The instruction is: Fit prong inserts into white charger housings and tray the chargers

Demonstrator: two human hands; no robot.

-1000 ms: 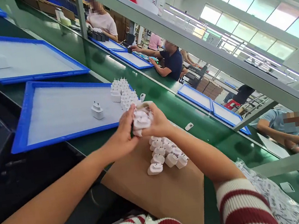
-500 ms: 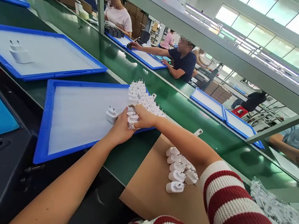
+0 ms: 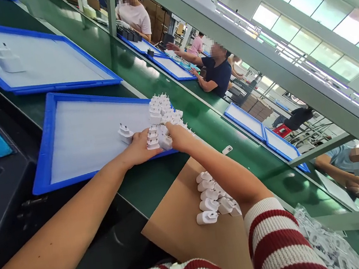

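Observation:
Over the near right corner of a blue-rimmed white tray (image 3: pixel 77 142), my left hand (image 3: pixel 141 148) is closed around a small row of white plug chargers (image 3: pixel 152 139), pins up. My right hand (image 3: pixel 180 138) grips more white chargers (image 3: pixel 166 140) right beside that row; its fingertips are partly hidden. Just behind the hands, a cluster of white chargers (image 3: pixel 159 107) stands along the tray's right end, pins upward. One single charger (image 3: pixel 125 134) stands on the tray left of my left hand.
Several chargers (image 3: pixel 206 197) lie on a brown cardboard sheet (image 3: pixel 175 224) below my right forearm. Another tray (image 3: pixel 65 57) with one charger (image 3: pixel 8 59) is at the back left. A loose white piece (image 3: pixel 227 150) rests on the green belt (image 3: pixel 255 173). Clear plastic-like parts (image 3: pixel 328 242) heap at lower right.
The chargers between my hands have parted: a row now sits by my left hand, others tilt in my right. The view has shifted slightly. A co-worker's hand has left a black piece.

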